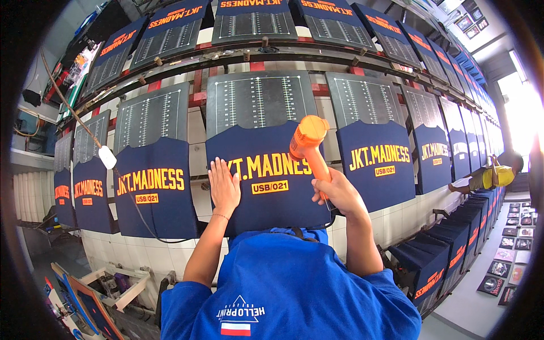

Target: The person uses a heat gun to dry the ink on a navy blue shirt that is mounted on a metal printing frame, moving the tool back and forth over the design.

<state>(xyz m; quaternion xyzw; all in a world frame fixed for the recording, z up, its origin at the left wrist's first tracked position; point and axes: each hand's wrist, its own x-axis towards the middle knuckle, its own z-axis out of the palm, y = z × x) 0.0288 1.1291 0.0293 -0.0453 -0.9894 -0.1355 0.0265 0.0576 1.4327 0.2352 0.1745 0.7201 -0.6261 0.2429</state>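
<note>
Two bare hands work at a navy printed shirt [266, 187] on a dark board: left hand [224, 187] flat, fingers spread; right hand [337, 192] gripping an orange plastic heat gun [309, 144].

**Row of boards, shirt in the middle**

Centre board [258, 102] carries a shirt [272, 181] draped over its near end. Left hand [224, 187] lies flat on the shirt's left part. Right hand [338, 191] is at the shirt's right edge, gripping a heat gun [309, 144] with its nozzle over the print. More boards with shirts run left [152, 181] and right [377, 164]; a second row [255, 20] sits behind. A cable [122, 181] crosses the left shirt. Stacked shirts [453, 238] lie lower right, with framed pictures [513, 249] on the floor beyond them. Another person [493, 174] is far right.
</note>
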